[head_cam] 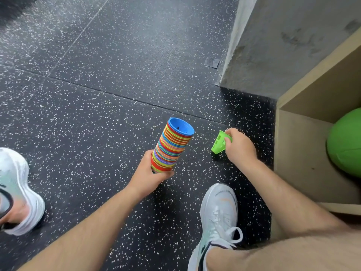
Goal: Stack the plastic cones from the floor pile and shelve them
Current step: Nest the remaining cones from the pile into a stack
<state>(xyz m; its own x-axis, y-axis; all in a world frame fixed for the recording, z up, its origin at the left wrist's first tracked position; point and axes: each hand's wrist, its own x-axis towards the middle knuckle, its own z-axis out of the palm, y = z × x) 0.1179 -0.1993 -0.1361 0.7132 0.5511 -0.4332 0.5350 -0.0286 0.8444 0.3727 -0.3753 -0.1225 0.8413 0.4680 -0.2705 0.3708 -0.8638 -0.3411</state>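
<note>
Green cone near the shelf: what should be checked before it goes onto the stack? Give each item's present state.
1. Right hand grips green cone: ok.
2. Left hand holds stack by its lower end: ok.
3. Blue cone at the stack's far end unobstructed: ok.
4. Green cone lifted off the floor: cannot tell.
5. Green cone turned to nest with the stack: cannot tell.
6. Shelf has bare space beside the green ball: ok.

One head-worn wide-angle camera looks forward and steeply down — from close above — at the black speckled rubber floor (93,118), pale wooden shelf box (298,153) at right.
</note>
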